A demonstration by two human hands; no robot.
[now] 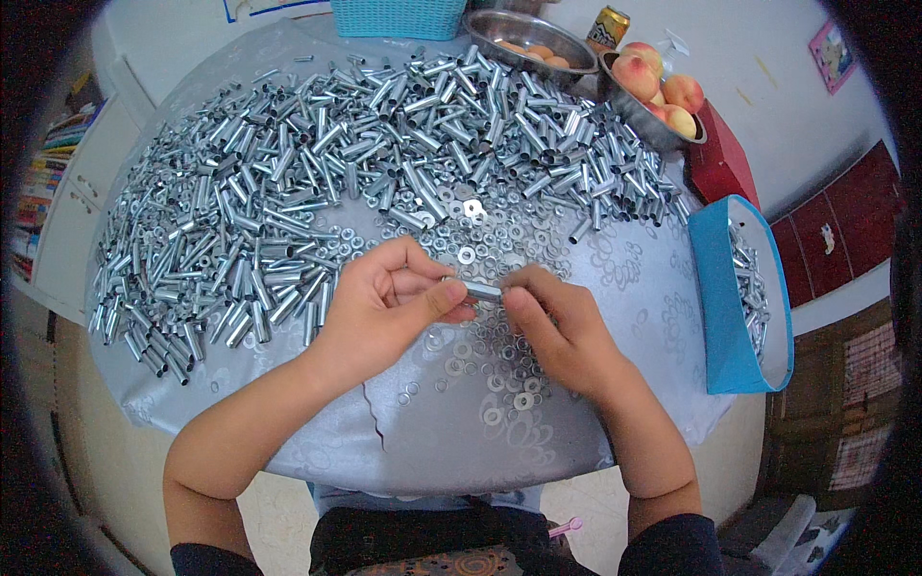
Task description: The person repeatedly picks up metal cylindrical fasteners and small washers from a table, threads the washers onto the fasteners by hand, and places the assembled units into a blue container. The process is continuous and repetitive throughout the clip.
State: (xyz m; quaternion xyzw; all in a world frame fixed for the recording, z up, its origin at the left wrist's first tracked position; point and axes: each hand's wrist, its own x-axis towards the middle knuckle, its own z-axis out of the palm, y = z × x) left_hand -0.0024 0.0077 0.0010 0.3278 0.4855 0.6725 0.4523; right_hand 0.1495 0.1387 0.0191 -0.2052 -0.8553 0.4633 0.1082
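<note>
Between my two hands, above the middle of the table, is a short silvery metal tube (483,291). My left hand (399,293) pinches one end between thumb and fingers. At the other end, the fingers of my right hand (555,317) are closed around the tip; whether they hold a further small part there is hidden. Flat metal washers (467,255) are scattered over the tablecloth under and around both hands. Beyond them and to the left spreads a large heap of loose metal tubes (288,163), with smaller hardware mixed in.
A blue fabric bin (715,298) holding metal parts stands at the right. At the back are a turquoise basket (396,17), a steel bowl (480,27) of eggs, a bowl of peaches (636,75), a can (608,27) and a red box (727,158). The round table's edge (442,488) curves before me.
</note>
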